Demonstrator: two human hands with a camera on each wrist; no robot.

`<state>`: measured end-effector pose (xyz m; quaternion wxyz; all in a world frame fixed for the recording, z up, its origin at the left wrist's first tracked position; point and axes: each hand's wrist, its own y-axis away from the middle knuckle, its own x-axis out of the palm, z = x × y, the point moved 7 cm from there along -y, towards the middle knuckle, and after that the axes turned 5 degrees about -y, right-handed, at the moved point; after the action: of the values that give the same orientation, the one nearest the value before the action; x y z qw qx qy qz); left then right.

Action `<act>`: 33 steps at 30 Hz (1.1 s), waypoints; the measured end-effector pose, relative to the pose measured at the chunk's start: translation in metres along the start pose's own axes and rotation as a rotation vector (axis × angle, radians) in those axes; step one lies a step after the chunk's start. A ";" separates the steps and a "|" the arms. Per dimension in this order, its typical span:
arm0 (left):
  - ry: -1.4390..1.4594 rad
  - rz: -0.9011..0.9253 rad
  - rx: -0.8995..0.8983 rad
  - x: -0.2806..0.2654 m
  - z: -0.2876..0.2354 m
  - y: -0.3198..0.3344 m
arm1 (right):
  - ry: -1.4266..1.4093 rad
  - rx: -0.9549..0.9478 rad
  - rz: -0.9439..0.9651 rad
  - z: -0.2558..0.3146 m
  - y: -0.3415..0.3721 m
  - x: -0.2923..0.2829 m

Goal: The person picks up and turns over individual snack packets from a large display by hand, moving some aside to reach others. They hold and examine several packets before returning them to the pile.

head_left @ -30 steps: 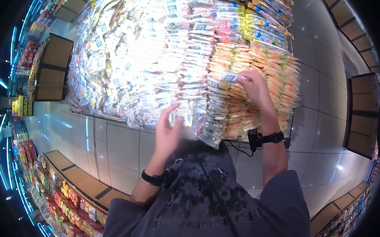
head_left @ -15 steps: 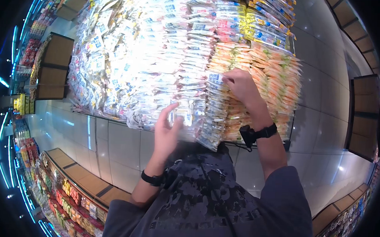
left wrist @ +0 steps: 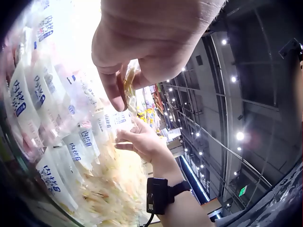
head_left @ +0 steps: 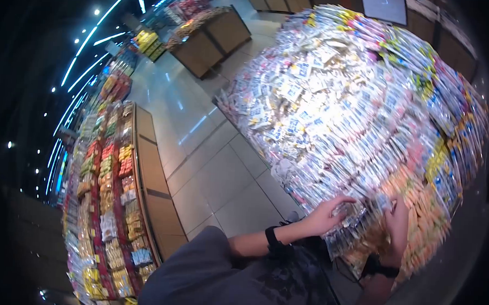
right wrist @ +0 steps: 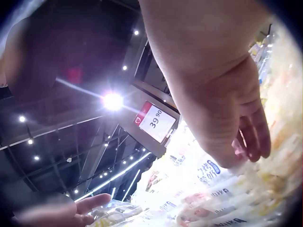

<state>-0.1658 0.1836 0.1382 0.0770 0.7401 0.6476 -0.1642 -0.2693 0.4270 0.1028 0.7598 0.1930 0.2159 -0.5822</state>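
Observation:
My left hand [head_left: 323, 217] is at the near edge of a heap of snack packets, its thumb and forefinger pinching a clear packet with golden contents [left wrist: 129, 87]. To its right, my right hand [head_left: 398, 224] has its thumb and fingers at the end of a white snack packet with blue print [right wrist: 208, 172], pinching it at the top of a row. That row of white packets [left wrist: 53, 179] runs beside orange packets [head_left: 424, 231]. The right hand's fingertips are partly hidden in its wrist view.
The heap of packets [head_left: 312, 95] fills a wide display stand, with yellow and blue packets [head_left: 446, 167] at its far right. A price sign [right wrist: 155, 123] stands above it. Stocked shelves [head_left: 108, 201] line the left, across a tiled floor [head_left: 216, 178].
The head view has turned to the left, bringing the aisle and shelves into sight. Before that, my right hand brought a white packet left onto the row; the left hand kept its pose.

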 end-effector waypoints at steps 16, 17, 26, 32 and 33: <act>0.255 0.073 -0.281 0.000 0.015 0.011 | 0.123 -0.249 0.028 0.009 0.003 0.011; 0.205 0.036 -0.252 -0.005 0.016 0.012 | 0.145 -0.291 -0.046 0.012 0.004 0.010; 0.158 0.055 -0.270 -0.007 0.029 0.014 | 0.201 -0.355 -0.266 -0.004 -0.006 0.025; 0.077 0.099 -0.158 0.010 0.002 -0.002 | 0.164 -0.147 -0.021 0.001 -0.006 0.004; 0.026 0.102 -0.115 0.012 -0.005 -0.007 | 0.075 -0.099 -0.070 0.001 -0.001 -0.008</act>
<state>-0.1712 0.1978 0.1389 0.1194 0.7686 0.6182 -0.1131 -0.2718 0.4322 0.1079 0.7390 0.1693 0.2791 -0.5894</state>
